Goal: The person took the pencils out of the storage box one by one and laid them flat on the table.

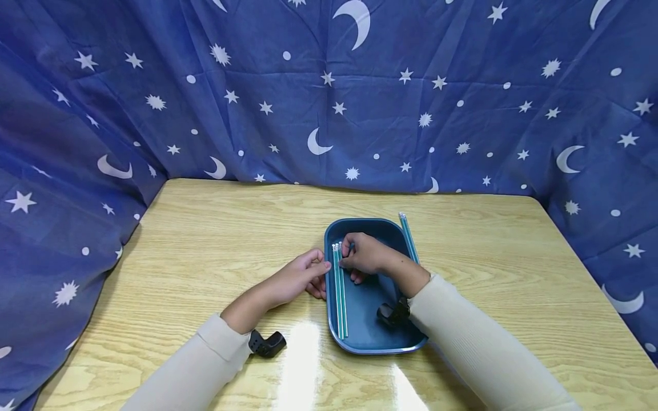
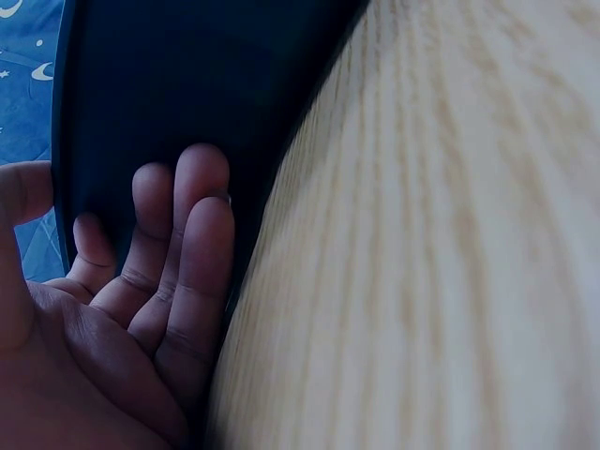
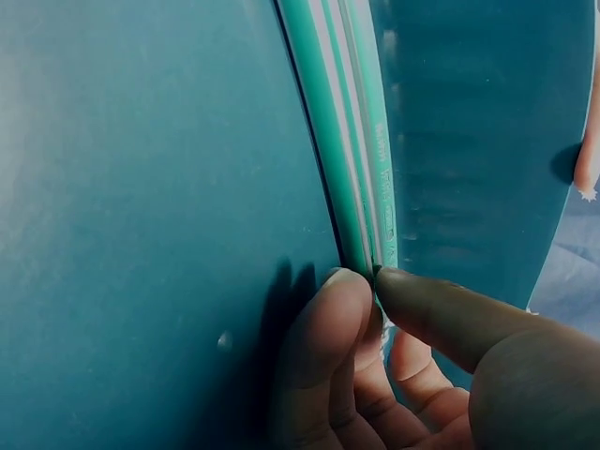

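Note:
A dark blue-green plastic tray [image 1: 367,319] stands on the table. Green-and-white striped pencils [image 1: 340,302] lie lengthwise along its left inner side, white ends away from me. My right hand [image 1: 364,254] reaches into the tray; in the right wrist view, its thumb and index finger pinch a pencil [image 3: 328,122] at the edge of the row. At the tray's left wall is my left hand [image 1: 303,277], its thumb over the rim and its fingers [image 2: 202,253] against the outer side.
More green pencils [image 1: 407,234] lie outside the tray, along its right side, partly hidden by the right arm. The wooden table [image 1: 231,222] is backed by a blue curtain [image 1: 288,131] with moons and stars. Each wrist carries a small black camera [image 1: 267,344].

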